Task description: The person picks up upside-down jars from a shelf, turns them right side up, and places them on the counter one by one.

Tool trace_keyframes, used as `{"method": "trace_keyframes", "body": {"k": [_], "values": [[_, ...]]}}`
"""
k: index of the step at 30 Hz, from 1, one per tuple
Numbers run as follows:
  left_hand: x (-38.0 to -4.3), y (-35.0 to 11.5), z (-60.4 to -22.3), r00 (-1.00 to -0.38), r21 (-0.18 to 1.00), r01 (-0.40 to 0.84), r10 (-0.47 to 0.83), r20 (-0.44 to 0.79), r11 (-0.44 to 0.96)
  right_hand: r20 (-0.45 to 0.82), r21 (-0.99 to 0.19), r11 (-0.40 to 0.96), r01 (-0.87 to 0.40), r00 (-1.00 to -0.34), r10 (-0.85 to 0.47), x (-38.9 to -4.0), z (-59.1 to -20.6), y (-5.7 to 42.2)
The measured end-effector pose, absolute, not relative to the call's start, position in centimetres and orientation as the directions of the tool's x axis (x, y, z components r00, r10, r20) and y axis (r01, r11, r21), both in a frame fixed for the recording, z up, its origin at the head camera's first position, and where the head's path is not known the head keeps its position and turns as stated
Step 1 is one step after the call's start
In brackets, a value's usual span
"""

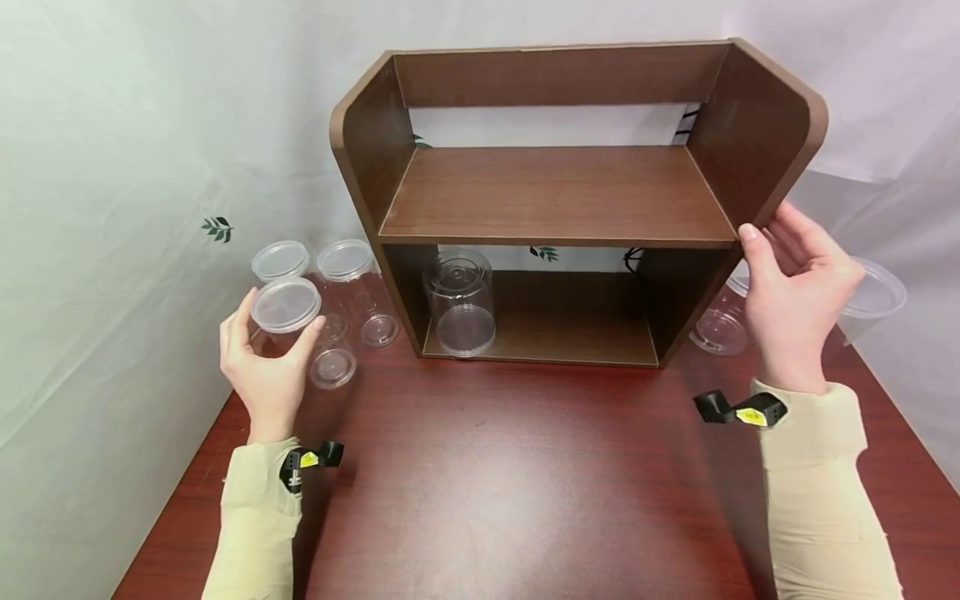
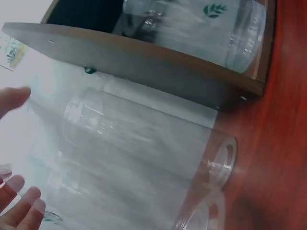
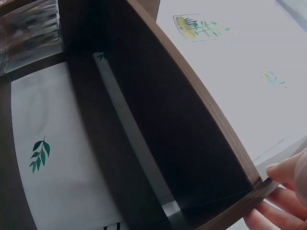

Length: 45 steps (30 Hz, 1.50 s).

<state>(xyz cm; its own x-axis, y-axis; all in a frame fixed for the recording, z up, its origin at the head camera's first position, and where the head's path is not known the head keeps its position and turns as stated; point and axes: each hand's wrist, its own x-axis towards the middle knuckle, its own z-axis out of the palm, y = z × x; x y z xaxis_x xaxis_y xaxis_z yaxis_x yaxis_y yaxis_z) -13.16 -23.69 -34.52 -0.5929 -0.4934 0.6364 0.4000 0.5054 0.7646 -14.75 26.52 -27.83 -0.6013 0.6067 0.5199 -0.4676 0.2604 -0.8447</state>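
My left hand (image 1: 266, 367) has its thumb and fingers around the pale lid of a clear plastic jar (image 1: 287, 306), left of the brown wooden shelf (image 1: 555, 192). Two more lidded clear jars, a left one (image 1: 281, 261) and a right one (image 1: 347, 260), stand just behind it. My right hand (image 1: 798, 287) grips the front edge of the shelf's right side panel, thumb in front and fingers behind; the right wrist view shows these fingers (image 3: 283, 211) at the panel. Inside the lower compartment, at its left, is another clear jar (image 1: 461, 308).
Clear lidded containers stand right of the shelf, partly behind my right hand: a jar (image 1: 720, 325) and one with a wide lid (image 1: 870, 290). The shelf rests on a reddish-brown table (image 1: 480, 467). White leaf-printed cloth (image 1: 150, 150) hangs behind and at the sides.
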Motion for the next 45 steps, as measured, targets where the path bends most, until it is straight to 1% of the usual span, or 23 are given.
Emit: {"method": "trace_keyframes", "body": {"k": [5, 8, 13, 17, 20, 23, 26, 30, 33, 39, 45], "values": [[-13.3, -24.2, -35.2, -0.589, 0.786, 0.342, -0.535, 0.606, 0.514, 0.519, -0.849, 0.290, -0.442, -0.597, 0.611, -14.7, -28.0, 26.5], [-13.4, -24.4, -35.4, -0.592, 0.799, 0.317, -0.551, 0.588, 0.511, 0.521, -0.847, 0.286, -0.448, -0.597, 0.610, -14.7, -27.9, 26.5], [-13.8, -25.2, -35.8, -0.607, 0.840, 0.292, -0.590, 0.532, 0.457, 0.522, -0.844, 0.266, -0.466, -0.599, 0.607, -14.8, -27.9, 26.5], [-14.9, -26.8, -37.3, -0.625, 0.858, 0.286, -0.596, 0.504, 0.426, 0.526, -0.844, 0.284, -0.456, -0.597, 0.606, -14.8, -28.0, 26.5], [-15.0, -27.0, -37.5, -0.635, 0.851, 0.308, -0.574, 0.518, 0.426, 0.527, -0.844, 0.294, -0.448, -0.595, 0.607, -14.8, -28.0, 26.6], [-14.3, -25.9, -36.4, -0.624, 0.832, 0.338, -0.557, 0.549, 0.441, 0.526, -0.845, 0.296, -0.446, -0.592, 0.610, -14.8, -28.0, 26.6], [-13.5, -24.5, -35.1, -0.570, 0.790, 0.372, -0.552, 0.608, 0.487, 0.527, -0.844, 0.297, -0.446, -0.589, 0.613, -14.8, -28.0, 26.6], [-13.1, -23.4, -33.9, -0.477, 0.715, 0.448, -0.533, 0.698, 0.536, 0.527, -0.845, 0.299, -0.444, -0.590, 0.612, -14.8, -28.0, 26.6], [-12.7, -22.5, -33.1, -0.449, 0.684, 0.496, -0.516, 0.730, 0.535, 0.528, -0.845, 0.309, -0.436, -0.590, 0.611, -14.8, -28.0, 26.6], [-11.7, -20.4, -31.8, -0.471, 0.671, 0.558, -0.478, 0.741, 0.489, 0.542, -0.838, 0.326, -0.438, -0.586, 0.603, -14.9, -27.9, 26.5], [-11.3, -18.4, -31.4, -0.491, 0.642, 0.640, -0.418, 0.765, 0.423, 0.549, -0.833, 0.333, -0.442, -0.583, 0.599, -14.9, -27.9, 26.5]]}}
